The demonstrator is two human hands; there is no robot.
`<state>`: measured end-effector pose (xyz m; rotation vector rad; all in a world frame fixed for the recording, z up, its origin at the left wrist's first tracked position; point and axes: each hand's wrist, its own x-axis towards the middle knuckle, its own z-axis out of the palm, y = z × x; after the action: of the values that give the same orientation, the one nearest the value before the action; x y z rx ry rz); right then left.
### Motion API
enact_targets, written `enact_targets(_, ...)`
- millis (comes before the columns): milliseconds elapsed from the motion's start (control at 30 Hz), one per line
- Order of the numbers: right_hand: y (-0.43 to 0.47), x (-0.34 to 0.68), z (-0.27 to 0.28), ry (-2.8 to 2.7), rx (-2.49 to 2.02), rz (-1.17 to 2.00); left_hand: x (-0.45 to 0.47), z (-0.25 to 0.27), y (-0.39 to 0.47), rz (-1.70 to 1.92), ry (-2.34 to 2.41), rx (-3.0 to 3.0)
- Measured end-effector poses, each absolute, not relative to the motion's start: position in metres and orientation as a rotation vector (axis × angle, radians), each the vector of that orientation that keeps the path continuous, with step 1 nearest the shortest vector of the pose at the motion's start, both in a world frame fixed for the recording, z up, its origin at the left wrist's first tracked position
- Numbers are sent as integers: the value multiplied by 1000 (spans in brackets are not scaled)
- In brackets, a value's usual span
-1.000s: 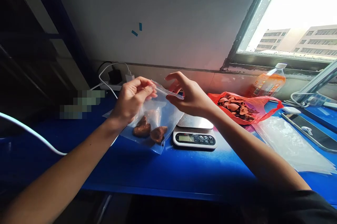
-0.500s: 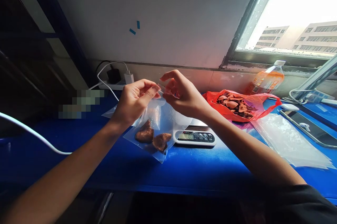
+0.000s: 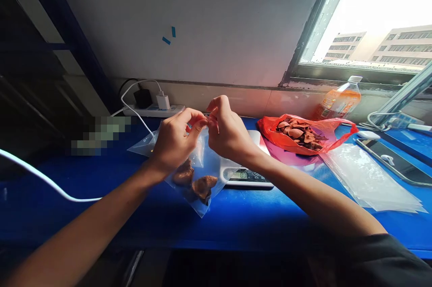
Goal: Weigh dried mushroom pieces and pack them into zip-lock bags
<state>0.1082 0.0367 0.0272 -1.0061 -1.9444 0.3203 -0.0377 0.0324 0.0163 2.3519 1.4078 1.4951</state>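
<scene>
A clear plastic bag (image 3: 216,170) hangs tilted from my two hands, which pinch its top edge close together. Inside its lower part lie brown, dried, husk-like pieces (image 3: 204,185). My left hand (image 3: 177,138) is closed, thumb against forefinger, on the left of the bag's mouth. My right hand (image 3: 229,132) is closed too, its fingers curled at the same edge and partly hidden behind the hand. Just behind the bag stands a white digital scale (image 3: 249,177), half covered by the bag and my right wrist; its small display is lit.
An open red plastic bag (image 3: 270,132) of similar brown pieces sits at the right. Beyond it are an orange drink bottle (image 3: 342,100), a stack of flat clear bags (image 3: 374,183) and a phone (image 3: 401,165). A power strip (image 3: 173,110) lies along the wall; a white cable (image 3: 50,179) crosses the left.
My right hand has turned and its raised fingers have curled in, closing on the bag's top edge beside my left. The bag's lower corner has swung slightly down and left.
</scene>
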Motion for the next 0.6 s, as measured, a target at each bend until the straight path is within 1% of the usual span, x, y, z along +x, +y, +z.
enact_targets(133,37,110,29,-1950,-941,324,-42,25,28,1575,1436,2338)
enact_targets(300,48,120,31,-1948,-919,377,-55,39,28,1750,1327,2192)
enact_targets(500,72,139,23,-1923,-943,316,-75,53,37,1881,1287,2039)
enact_targets(600,87,166,20,-1762,-1099,364,-97,61,43,2117,1192,1865)
